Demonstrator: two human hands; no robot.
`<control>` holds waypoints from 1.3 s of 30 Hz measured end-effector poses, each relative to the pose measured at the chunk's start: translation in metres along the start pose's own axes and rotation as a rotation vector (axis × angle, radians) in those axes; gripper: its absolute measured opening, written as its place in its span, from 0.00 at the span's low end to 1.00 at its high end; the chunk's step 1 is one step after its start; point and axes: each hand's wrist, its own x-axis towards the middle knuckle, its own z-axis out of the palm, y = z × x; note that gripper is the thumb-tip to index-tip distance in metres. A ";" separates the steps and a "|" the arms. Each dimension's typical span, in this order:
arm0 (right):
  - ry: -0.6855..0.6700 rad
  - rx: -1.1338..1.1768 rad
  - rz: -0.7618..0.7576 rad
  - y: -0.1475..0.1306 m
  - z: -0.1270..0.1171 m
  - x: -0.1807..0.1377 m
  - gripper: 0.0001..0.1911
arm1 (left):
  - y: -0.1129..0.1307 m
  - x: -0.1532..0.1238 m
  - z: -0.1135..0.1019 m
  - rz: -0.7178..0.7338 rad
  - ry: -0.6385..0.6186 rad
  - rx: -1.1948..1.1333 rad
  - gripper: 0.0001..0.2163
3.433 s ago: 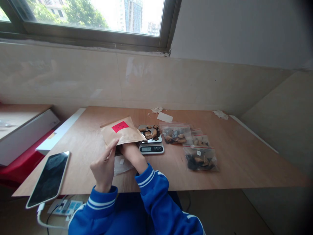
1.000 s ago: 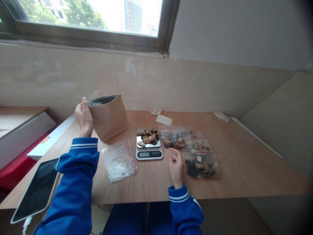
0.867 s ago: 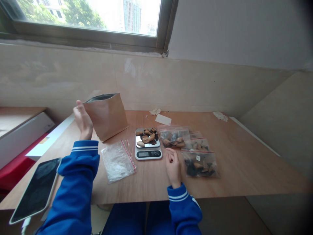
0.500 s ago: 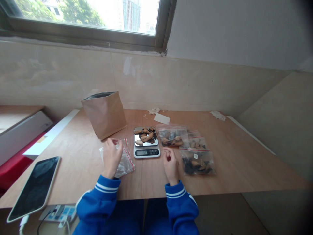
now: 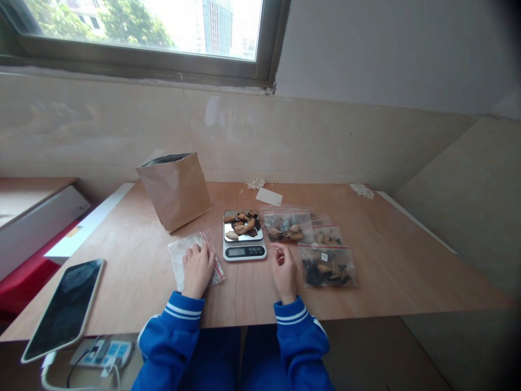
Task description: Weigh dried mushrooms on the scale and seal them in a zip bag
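Down from the brown paper bag (image 5: 175, 188), her left hand (image 5: 198, 267) lies flat on the limp, slippery zip bag (image 5: 194, 260) at the scale's (image 5: 244, 240) nine o'clock on the tabletop (image 5: 391, 271), best pinched at its red-striped mouth, while the right hand (image 5: 284, 270) rests loosely curled, empty.

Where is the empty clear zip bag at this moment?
In the head view, the empty zip bag lies flat on the table, left of the scale and in front of the brown paper bag, under the left hand.
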 end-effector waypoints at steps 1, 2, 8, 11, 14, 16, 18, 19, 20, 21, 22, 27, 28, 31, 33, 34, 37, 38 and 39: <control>-0.002 0.008 -0.010 0.000 -0.001 0.001 0.12 | -0.002 0.001 0.002 0.003 0.008 -0.028 0.13; -0.002 0.020 -0.024 -0.001 -0.001 0.001 0.12 | -0.004 0.001 0.004 -0.001 0.023 -0.066 0.12; -0.097 0.133 -0.152 -0.047 0.010 -0.018 0.11 | -0.005 0.000 -0.009 0.140 0.365 -0.550 0.12; -0.370 0.253 -0.173 -0.092 0.026 -0.032 0.12 | 0.003 -0.008 -0.026 0.315 0.503 -0.711 0.11; -0.491 0.399 -0.081 -0.125 0.040 -0.037 0.14 | 0.011 -0.018 -0.040 0.416 0.463 -0.869 0.09; -0.489 0.469 -0.017 -0.133 0.044 -0.036 0.15 | 0.014 -0.023 -0.044 0.369 0.403 -0.988 0.09; -0.493 0.517 0.019 -0.132 0.047 -0.033 0.16 | 0.017 -0.026 -0.046 0.286 0.332 -1.081 0.12; -0.502 0.530 0.028 -0.128 0.047 -0.030 0.16 | 0.017 -0.026 -0.046 0.250 0.305 -1.108 0.13; -0.500 0.535 0.043 -0.123 0.047 -0.027 0.16 | 0.018 -0.026 -0.046 0.213 0.300 -1.120 0.15; -0.477 0.532 0.071 -0.117 0.047 -0.024 0.17 | 0.017 -0.026 -0.047 0.166 0.327 -1.125 0.16; -0.431 0.524 0.113 -0.111 0.045 -0.020 0.18 | 0.016 -0.025 -0.047 0.106 0.384 -1.122 0.17; -0.382 0.438 0.121 -0.091 0.022 0.001 0.19 | 0.007 -0.012 -0.062 -0.082 0.616 -1.108 0.15; -0.456 0.407 0.040 -0.090 0.016 0.005 0.18 | 0.005 -0.008 -0.066 -0.081 0.608 -1.106 0.14; -0.489 0.294 -0.176 -0.083 0.005 0.021 0.17 | 0.001 0.004 -0.074 -0.136 0.569 -1.089 0.15; -0.373 0.173 -0.279 -0.070 0.007 0.035 0.18 | -0.002 0.014 -0.076 -0.190 0.514 -1.072 0.15; -0.341 0.097 -0.329 -0.061 0.010 0.043 0.18 | -0.003 0.019 -0.076 -0.207 0.470 -1.061 0.15; -0.417 -0.094 -0.425 -0.035 0.023 0.064 0.22 | -0.005 0.034 -0.072 -0.229 0.332 -1.002 0.15; -0.452 -0.140 -0.441 -0.029 0.026 0.069 0.22 | -0.005 0.039 -0.070 -0.232 0.309 -0.984 0.15; -0.477 -0.177 -0.453 -0.024 0.029 0.073 0.23 | -0.003 0.044 -0.068 -0.233 0.303 -0.971 0.15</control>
